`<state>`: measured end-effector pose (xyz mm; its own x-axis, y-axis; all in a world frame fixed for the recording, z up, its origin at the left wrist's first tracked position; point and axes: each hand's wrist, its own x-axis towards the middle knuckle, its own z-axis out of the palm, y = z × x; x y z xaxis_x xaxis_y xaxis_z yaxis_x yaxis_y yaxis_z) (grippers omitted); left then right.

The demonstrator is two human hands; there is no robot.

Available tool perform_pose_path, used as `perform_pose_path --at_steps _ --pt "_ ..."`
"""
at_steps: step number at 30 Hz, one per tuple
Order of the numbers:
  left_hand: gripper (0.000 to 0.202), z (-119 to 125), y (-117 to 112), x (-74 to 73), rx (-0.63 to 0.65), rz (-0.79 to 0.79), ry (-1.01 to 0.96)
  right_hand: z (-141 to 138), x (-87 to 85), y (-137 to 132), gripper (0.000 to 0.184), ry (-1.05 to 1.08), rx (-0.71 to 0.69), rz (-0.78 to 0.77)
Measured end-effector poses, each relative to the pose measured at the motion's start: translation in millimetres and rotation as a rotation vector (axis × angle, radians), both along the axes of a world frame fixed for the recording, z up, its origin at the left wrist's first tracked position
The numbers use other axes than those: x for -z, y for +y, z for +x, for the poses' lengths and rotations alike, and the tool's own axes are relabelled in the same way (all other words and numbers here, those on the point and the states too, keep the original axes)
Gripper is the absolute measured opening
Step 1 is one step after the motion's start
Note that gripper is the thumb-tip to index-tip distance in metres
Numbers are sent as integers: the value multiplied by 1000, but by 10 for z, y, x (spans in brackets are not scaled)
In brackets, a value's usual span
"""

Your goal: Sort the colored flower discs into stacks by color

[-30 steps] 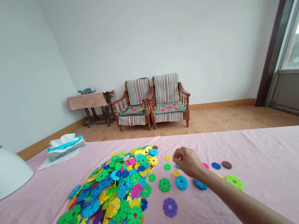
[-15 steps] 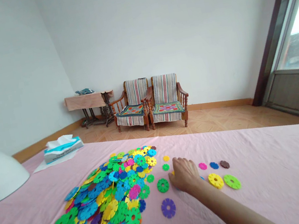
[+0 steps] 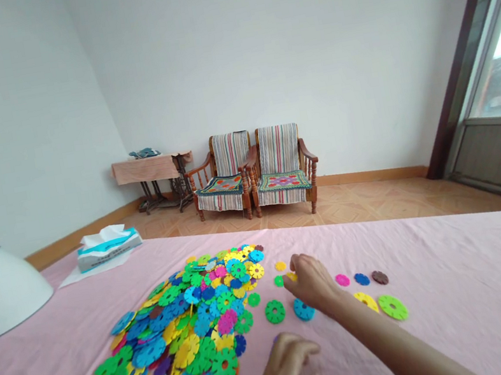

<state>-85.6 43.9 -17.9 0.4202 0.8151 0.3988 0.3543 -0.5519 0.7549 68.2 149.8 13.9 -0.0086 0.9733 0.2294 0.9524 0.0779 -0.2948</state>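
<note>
Pile (image 3: pixel 158 322): many-coloured notched discs heaped on a pink cloth (image 3: pixel 468 298), between 8 and 9 o'clock from the right hand (image 3: pixel 314 280).
Right hand: fingers curled, tips at a small yellow disc (image 3: pixel 291 277); cannot tell whether they pinch it or only touch it.
Left hand (image 3: pixel 279 373): released, fingers bent, thumb apart from them, at 7 o'clock from the right.
Big discs: around the right hand, a green disc (image 3: pixel 269 313) at 8 o'clock, a blue disc (image 3: pixel 299 313) at 7, a large yellow disc (image 3: pixel 370 299) and a lime disc (image 3: pixel 399 310) at 4, past the forearm.
Small discs: a pink disc (image 3: pixel 342 280), a dark blue disc (image 3: pixel 362 279) and a brown disc (image 3: pixel 379 278) in a row at 3 o'clock.
Tissue box (image 3: pixel 109 251): between 9 and 10 o'clock, beyond the pile.
</note>
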Motion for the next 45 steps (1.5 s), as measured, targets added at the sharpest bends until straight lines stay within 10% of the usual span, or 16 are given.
perform_pose_path --at_steps 5,14,31,38,45 --pt "27 -233 138 46 -342 -142 -263 91 27 291 17 25 -45 50" --pt "41 -375 188 -110 -539 -395 -628 56 214 526 18 30 -139 27" --pt "44 -375 181 -134 -561 -396 -692 -1 117 499 17 44 -119 2" --pt "42 -403 212 -164 -569 -348 -619 -67 -83 -140 18 84 -171 92" --pt "21 -593 572 -397 -354 -55 -88 -34 315 -1139 18 110 -344 66"
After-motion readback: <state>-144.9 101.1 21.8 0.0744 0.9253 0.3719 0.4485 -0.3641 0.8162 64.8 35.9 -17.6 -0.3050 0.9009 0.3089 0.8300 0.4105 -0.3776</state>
